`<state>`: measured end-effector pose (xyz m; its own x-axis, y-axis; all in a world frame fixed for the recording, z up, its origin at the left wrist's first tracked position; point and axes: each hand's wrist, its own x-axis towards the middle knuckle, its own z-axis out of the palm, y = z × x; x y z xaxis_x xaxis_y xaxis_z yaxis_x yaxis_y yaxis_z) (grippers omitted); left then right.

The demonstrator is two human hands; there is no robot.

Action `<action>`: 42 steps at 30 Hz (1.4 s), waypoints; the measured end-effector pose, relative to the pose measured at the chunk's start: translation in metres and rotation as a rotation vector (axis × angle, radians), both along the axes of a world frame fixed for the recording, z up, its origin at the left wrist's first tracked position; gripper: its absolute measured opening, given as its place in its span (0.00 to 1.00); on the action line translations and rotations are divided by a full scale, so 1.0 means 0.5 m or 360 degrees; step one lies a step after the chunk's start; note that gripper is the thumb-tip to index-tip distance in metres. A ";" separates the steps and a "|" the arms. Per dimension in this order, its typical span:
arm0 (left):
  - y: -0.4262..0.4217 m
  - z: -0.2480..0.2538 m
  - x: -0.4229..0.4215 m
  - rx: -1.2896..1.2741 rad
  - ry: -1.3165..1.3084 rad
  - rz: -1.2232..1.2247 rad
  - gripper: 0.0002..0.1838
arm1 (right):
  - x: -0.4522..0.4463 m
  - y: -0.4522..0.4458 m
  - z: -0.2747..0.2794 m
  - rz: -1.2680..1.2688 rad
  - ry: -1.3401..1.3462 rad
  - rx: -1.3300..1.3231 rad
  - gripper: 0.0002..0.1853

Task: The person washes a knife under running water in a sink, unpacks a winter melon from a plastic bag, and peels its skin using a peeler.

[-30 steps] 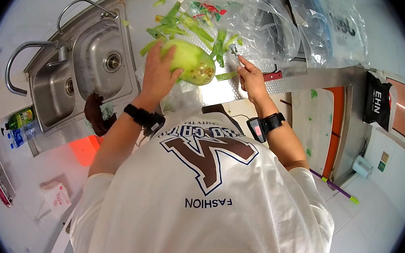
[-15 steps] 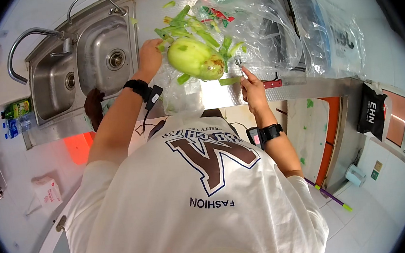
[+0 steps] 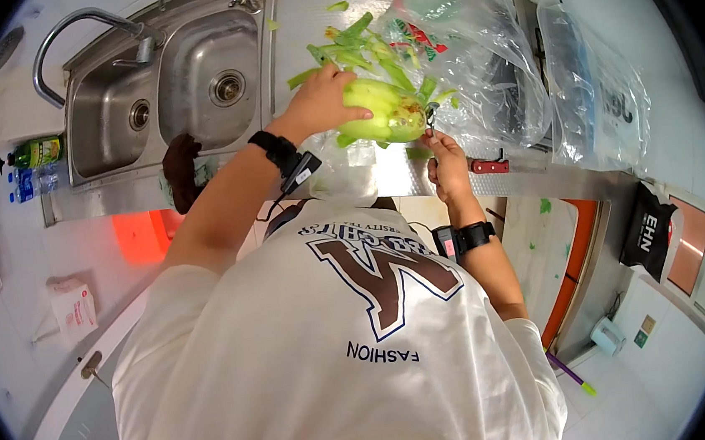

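Note:
A large pale green gourd (image 3: 383,110), mostly stripped of its skin and browned at the right end, lies on the steel counter. My left hand (image 3: 324,101) grips its left end from above, fingers closed over it. In my right hand (image 3: 449,165) is a peeler (image 3: 430,115), held by its handle, its metal head up against the browned end of the gourd. Strips of green peel (image 3: 352,51) lie scattered behind and beside the gourd, and clear plastic (image 3: 340,171) is spread under its front left side.
A double sink (image 3: 211,90) with a curved tap (image 3: 84,21) is on the left. Crumpled clear plastic bags (image 3: 481,58) cover the right of the counter. A red-handled tool (image 3: 489,166) lies at the front edge, right of my right hand.
My left hand has moved from beside the gourd onto its left end. The peeler has come against the gourd's browned end. The whole view has shifted slightly.

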<state>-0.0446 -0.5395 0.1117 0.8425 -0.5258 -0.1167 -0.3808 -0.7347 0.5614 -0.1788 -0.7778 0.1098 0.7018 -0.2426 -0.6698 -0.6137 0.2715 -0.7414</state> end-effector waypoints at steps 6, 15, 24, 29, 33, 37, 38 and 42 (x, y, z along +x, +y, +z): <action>0.066 -0.027 -0.028 -0.0204 0.0495 0.0147 0.27 | 0.024 -0.006 -0.023 -0.0071 -0.0095 0.0057 0.11; 0.137 -0.145 0.133 -0.0404 -0.0148 0.0663 0.20 | 0.026 -0.010 -0.026 -0.0023 -0.0052 0.0005 0.11; 0.033 -0.209 0.178 0.0199 -0.0569 0.0120 0.17 | -0.018 0.009 0.010 -0.0160 0.0032 -0.0171 0.10; 0.046 -0.124 0.046 -0.0897 -0.0369 0.0698 0.20 | -0.039 -0.003 0.024 -0.0178 0.0015 -0.0197 0.10; 0.258 -0.096 -0.035 -0.0512 -0.0088 0.0790 0.17 | -0.046 -0.005 0.040 -0.0168 -0.0020 -0.0231 0.11; 0.475 -0.046 -0.119 -0.0160 -0.0102 0.0878 0.15 | -0.049 -0.007 0.025 -0.0227 0.0021 -0.0245 0.15; 0.508 -0.057 -0.139 -0.0038 -0.0346 0.0710 0.14 | -0.051 -0.009 0.022 -0.0211 -0.0001 -0.0160 0.17; 0.576 -0.079 -0.204 0.0316 -0.0499 0.0213 0.15 | -0.037 0.019 0.013 -0.0180 -0.0063 -0.0135 0.18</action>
